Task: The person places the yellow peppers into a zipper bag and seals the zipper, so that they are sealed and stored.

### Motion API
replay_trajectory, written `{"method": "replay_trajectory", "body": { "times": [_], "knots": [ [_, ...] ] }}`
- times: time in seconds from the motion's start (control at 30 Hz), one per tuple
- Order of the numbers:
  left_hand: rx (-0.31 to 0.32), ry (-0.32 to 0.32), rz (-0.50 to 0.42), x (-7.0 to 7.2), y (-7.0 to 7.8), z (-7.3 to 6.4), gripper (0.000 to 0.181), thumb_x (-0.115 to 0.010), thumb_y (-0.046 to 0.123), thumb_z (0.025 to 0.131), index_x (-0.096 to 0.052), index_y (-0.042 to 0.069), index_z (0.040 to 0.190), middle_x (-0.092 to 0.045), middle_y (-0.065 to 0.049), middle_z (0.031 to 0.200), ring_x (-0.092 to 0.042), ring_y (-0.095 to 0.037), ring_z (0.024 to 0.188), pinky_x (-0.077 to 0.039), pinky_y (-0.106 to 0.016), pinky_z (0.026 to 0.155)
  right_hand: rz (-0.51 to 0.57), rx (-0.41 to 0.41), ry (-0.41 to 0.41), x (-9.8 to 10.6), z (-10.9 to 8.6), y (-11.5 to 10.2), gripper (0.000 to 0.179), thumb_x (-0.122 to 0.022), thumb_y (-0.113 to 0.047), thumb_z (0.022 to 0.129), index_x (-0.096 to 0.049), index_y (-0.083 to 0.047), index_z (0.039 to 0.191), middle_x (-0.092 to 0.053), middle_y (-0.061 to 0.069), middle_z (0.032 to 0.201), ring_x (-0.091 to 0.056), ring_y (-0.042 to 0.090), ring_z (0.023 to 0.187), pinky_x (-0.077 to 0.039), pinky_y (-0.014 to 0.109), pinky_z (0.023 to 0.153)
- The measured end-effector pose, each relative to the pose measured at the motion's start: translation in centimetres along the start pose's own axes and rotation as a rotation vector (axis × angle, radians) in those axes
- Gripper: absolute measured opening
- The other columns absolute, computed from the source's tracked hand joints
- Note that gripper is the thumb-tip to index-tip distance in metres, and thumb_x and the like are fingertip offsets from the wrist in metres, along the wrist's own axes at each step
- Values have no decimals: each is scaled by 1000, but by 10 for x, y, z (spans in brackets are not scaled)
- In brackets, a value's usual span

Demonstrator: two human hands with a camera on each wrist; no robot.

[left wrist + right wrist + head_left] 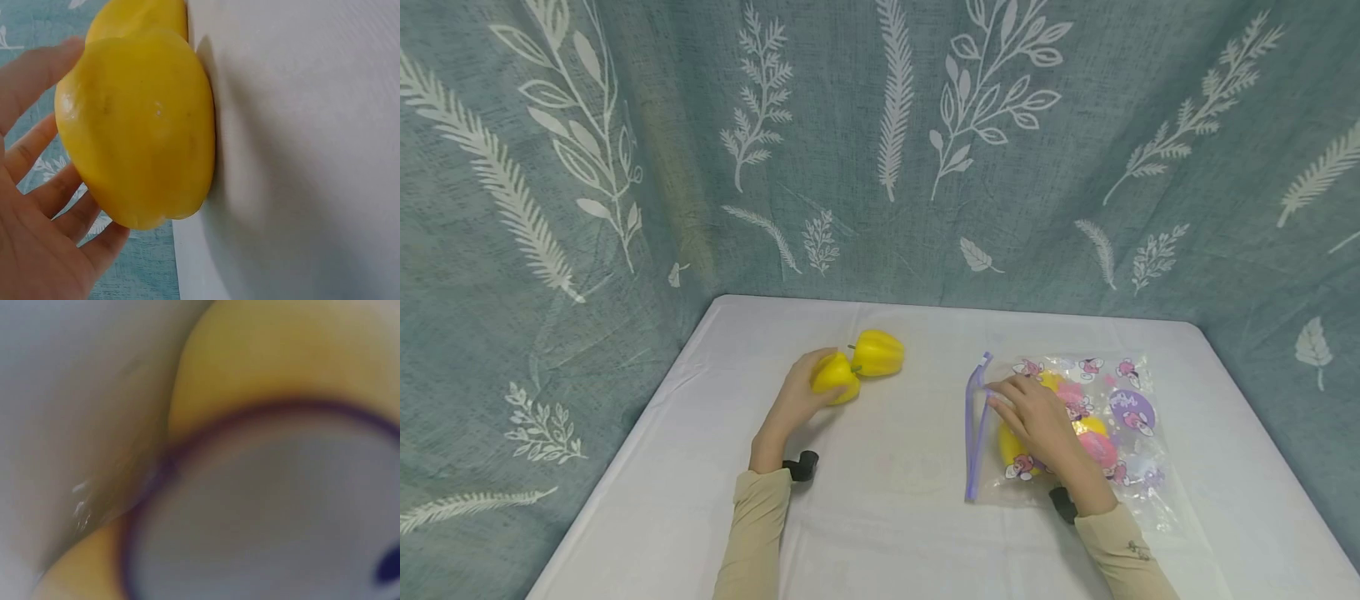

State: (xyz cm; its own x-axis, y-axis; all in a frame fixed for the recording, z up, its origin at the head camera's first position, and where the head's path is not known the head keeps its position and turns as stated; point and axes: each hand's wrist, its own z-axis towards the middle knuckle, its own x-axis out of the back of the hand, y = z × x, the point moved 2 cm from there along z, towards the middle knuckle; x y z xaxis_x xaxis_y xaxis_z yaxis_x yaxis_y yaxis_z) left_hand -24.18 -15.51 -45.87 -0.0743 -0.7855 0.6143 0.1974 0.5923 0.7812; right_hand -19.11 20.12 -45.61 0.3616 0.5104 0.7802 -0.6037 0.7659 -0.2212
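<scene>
A yellow bell pepper [835, 379] lies on the white table, and my left hand [797, 394] holds it from its left side. In the left wrist view, the thumb and fingers curve round this bell pepper [137, 131]. Touching it behind is a second yellow bell pepper [878, 353]. A clear zip bag [1000, 492] with pink and purple prints lies at the right, its purple zip strips [972, 433] parted. My right hand [1037, 417] lies over the bag, thumb and finger pinching the near strip. Yellow items [300, 356] show inside; their kind is unclear.
The white tablecloth [880, 533] covers the table, whose far edge meets a grey-green leaf-patterned curtain [850, 150]. Black wrist cameras [805, 466] sit under both wrists. The right wrist view is blurred by the bag film close to the lens.
</scene>
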Motion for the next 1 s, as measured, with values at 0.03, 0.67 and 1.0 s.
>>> {"method": "replay_trajectory", "body": {
  "times": [0.03,0.67,1.0],
  "knots": [
    [-1,-1,5,0,0,0,64,-70,23,83,-40,10,138,-39,-13,143,-30,-32,134,-21,-51,112,3,-2,-1,0,0,0,21,-60,-23,89,-66,-14,107,-62,2,93,-59,18,80,-49,31,63],
    [15,18,60,1,2,-1,65,-75,22,77,-46,10,133,-45,-13,138,-36,-33,130,-26,-50,110,-3,-5,-7,0,-1,1,22,-59,-24,90,-66,-15,109,-63,1,94,-59,18,82,-50,32,65],
    [20,-12,77,4,10,-4,65,-76,26,76,-47,11,132,-46,-13,137,-38,-34,129,-30,-53,107,3,-5,-9,1,-1,1,22,-59,-24,90,-65,-15,109,-62,1,95,-59,18,83,-49,32,66]
  ]
}}
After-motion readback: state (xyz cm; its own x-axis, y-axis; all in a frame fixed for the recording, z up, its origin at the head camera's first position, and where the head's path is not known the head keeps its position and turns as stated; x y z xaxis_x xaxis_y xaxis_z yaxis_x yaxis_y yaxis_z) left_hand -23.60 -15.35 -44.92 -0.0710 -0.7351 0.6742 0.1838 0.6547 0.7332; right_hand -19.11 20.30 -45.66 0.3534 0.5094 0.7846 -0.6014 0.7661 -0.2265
